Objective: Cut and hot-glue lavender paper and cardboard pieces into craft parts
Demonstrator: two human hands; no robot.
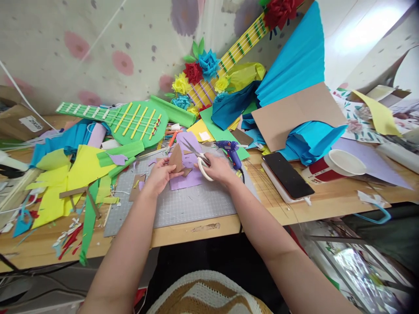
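Observation:
My left hand [161, 174] pinches a small brown cardboard piece [176, 158], cut to a pointed leaf shape, above the grey cutting mat [196, 209]. In my right hand [218, 169] is a pair of scissors [205, 172] with white handles; the blades point up and left, a little apart, close to the cardboard. Beneath both hands lies purple paper [188, 181] with small brown scraps on it. A blue hot glue gun [231, 152] rests just right of my right hand.
A green paper instrument [139, 124] lies at the back left, and a yellow one with paper flowers [209, 87] leans on the wall. Yellow paper [83, 168] covers the left side. A phone [288, 174] and a paper cup [334, 168] stand at right.

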